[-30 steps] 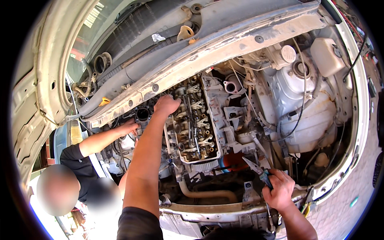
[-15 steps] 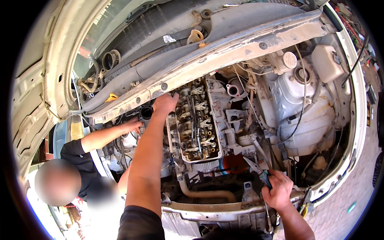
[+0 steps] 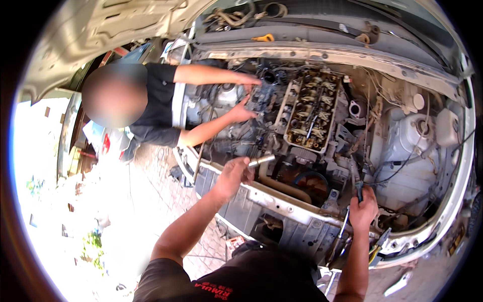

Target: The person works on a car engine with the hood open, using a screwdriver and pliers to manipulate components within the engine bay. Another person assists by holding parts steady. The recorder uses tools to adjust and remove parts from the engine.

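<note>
My left hand (image 3: 232, 177) is raised over the front crossmember, its fingers closed on a short, shiny silver metal tube (image 3: 262, 160). Pliers (image 3: 356, 176) with dark blue handles are gripped in my right hand (image 3: 363, 210), jaws pointing toward the engine bay's far side. Between and beyond my hands lies the opened engine (image 3: 312, 108), its rocker arms and shafts exposed and oily. Below the engine's front end, a curved hose (image 3: 282, 183) runs behind the crossmember.
On the left, a person (image 3: 161, 100) leans in with both hands by the intake side of the engine. A white reservoir (image 3: 448, 128) sits at the right. Tools (image 3: 342, 236) rest on the front edge near my right arm. The raised hood (image 3: 100, 35) is at upper left.
My left hand has drawn back from the engine's left side toward me and now shows the silver tube. My right hand still grips the pliers. The view has shifted left.
</note>
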Action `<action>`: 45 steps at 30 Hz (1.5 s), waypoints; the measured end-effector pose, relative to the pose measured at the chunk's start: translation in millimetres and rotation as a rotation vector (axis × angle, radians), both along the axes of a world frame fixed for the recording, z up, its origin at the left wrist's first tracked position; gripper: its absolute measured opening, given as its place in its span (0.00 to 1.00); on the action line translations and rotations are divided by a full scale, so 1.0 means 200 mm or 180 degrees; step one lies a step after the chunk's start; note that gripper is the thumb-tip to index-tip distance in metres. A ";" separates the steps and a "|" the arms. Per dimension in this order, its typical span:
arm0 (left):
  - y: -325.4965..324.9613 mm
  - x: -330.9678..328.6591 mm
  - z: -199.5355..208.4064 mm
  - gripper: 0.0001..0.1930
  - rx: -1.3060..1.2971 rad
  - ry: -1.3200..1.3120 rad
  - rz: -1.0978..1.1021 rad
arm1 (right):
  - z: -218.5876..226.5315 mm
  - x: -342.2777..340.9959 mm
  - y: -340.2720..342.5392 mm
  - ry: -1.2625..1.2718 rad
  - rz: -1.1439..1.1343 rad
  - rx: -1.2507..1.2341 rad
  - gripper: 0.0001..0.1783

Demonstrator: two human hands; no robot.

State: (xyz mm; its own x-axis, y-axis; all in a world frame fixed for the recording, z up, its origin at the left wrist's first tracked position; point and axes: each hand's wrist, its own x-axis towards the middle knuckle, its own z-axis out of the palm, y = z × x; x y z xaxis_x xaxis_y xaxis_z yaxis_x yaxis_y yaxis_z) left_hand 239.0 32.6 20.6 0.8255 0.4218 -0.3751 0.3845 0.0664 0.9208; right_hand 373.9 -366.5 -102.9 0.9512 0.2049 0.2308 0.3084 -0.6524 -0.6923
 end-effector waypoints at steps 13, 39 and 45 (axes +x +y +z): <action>-0.47 -1.00 0.05 0.16 -0.2188 -0.1229 0.0420 | 0.43 -0.18 -0.03 0.0594 0.0597 0.1690 0.14; 0.09 -0.76 -0.12 0.36 -0.1533 -0.0304 -0.1917 | 0.85 -1.36 1.27 0.0054 0.0498 -0.0146 0.13; 0.14 -0.61 -0.12 0.18 -0.3639 -0.0614 -0.0745 | 0.96 -1.34 1.39 -0.0158 0.1025 -0.0106 0.25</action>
State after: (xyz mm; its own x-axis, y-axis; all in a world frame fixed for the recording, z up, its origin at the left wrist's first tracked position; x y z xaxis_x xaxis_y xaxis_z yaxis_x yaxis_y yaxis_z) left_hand 116.3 61.0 -4.0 0.9223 -0.2470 -0.2972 0.3580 0.8356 0.4166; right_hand 106.2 -89.5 89.9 0.8241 0.5015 0.2634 0.5354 -0.5378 -0.6512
